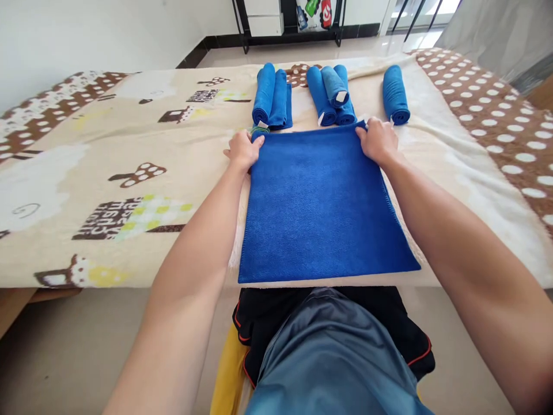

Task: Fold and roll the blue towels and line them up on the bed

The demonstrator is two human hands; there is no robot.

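A blue towel (322, 202) lies spread flat in front of me, its near edge close to the bed's front edge. My left hand (244, 151) pinches its far left corner, beside a small green band or loop (260, 131). At the far right corner my right hand (378, 140) grips the cloth between thumb and fingers. Just beyond the left hand lie a rolled blue towel (264, 95) and a folded blue towel (280, 101). Several rolled blue towels (322, 98) are grouped past the far edge, one resting on top. Another roll (394, 95) lies alone beyond my right hand.
A cream blanket (108, 144) with brown polka-dot borders (505, 132) covers the bed. Past its far side stands a black-framed shelf (287, 23) with white drawers. A grey draped cloth (488, 34) hangs at the far right.
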